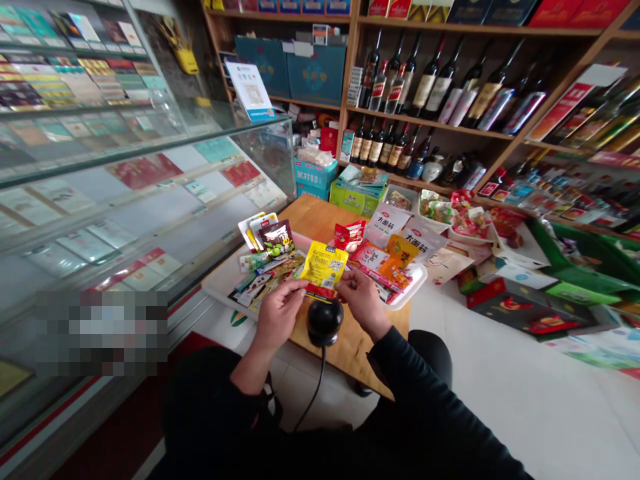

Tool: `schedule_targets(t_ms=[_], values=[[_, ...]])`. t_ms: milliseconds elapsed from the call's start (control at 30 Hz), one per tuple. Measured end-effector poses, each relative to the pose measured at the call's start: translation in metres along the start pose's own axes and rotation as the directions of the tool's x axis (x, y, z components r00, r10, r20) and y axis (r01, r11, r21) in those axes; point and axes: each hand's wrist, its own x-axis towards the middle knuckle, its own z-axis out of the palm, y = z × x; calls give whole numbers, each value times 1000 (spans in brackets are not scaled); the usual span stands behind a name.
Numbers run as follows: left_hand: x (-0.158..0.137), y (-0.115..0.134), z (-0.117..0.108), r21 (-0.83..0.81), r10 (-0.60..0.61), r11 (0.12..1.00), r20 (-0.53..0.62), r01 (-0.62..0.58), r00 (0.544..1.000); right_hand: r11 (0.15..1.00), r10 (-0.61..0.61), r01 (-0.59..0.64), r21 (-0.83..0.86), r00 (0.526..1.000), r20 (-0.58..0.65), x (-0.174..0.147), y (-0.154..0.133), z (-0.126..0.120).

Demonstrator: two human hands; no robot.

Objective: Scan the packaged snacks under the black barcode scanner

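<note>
Left hand (280,313), right hand (364,298) pinch yellow packet (323,265) by lower sides, toward near edge of table (357,340); leave barcode (329,283) uncovered

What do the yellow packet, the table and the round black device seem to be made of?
Yellow packet: probably thin plastic film, with a smooth, slightly shiny printed surface.
Table: wood or wood-look laminate, satin finish; grain shows on its top.
Black device: likely hard plastic, glossy; its rounded top catches light.
</note>
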Motion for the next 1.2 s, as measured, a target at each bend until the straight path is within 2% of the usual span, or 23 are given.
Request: schedule_targets(t_ms=[133, 333, 700, 933, 1200], values=[[0, 10, 11, -16, 1, 1000, 23, 0, 1000, 999, -32, 33, -30, 999, 37, -6, 3, -12], [9, 17, 17, 27, -3, 1000, 19, 2, 1000, 996, -54, 56, -71, 998, 28, -5, 0, -24], [29, 11, 11, 158, 63, 985, 15, -64, 998, 993, -81, 85, -84, 995, 53, 15, -3, -20], [45, -12, 7, 239, 84, 967, 0, -82, 996, 959, -162, 171, -224, 985, 56, 37, 10, -15], [57, -47, 8, 306, 28, 951, 12, -30, 1000, 955, -128, 143, -259, 989, 73, 50, 39, -13]])
